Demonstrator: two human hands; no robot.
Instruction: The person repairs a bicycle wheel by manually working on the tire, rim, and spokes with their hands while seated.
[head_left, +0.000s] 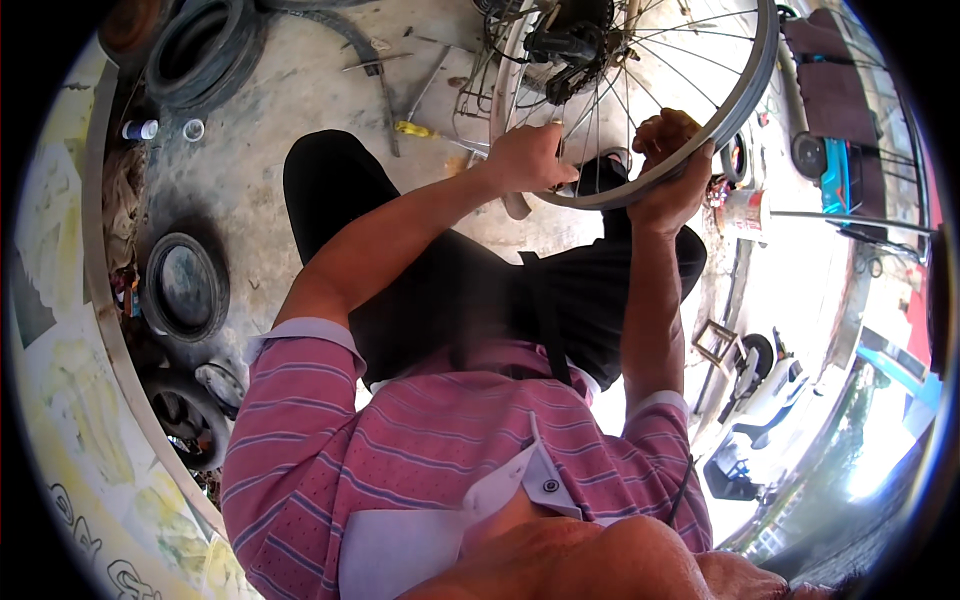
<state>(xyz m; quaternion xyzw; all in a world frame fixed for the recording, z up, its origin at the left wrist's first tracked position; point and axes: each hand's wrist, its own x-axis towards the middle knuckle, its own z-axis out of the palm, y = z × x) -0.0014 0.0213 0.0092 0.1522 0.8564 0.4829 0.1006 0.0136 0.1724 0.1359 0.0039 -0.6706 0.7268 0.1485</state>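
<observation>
A spoked bicycle wheel (743,95) with a silver rim fills the upper middle, with a dark hub assembly (562,45) at its centre. My right hand (670,180) grips the rim at its lower right, fingers curled up among the spokes. My left hand (530,160) is closed at the lower left of the wheel, by the rim and spokes; what its fingertips hold is hidden. Just left of it a yellow-handled screwdriver (420,130) lies on the floor beside scattered metal tools.
Stacked tyres (200,60), another tyre (185,285) and small containers (140,130) are along the left on the concrete floor (240,170). A bucket (743,210) stands to the right, with a wooden frame (718,342), a white scooter (760,390) and blue equipment (836,175) beyond.
</observation>
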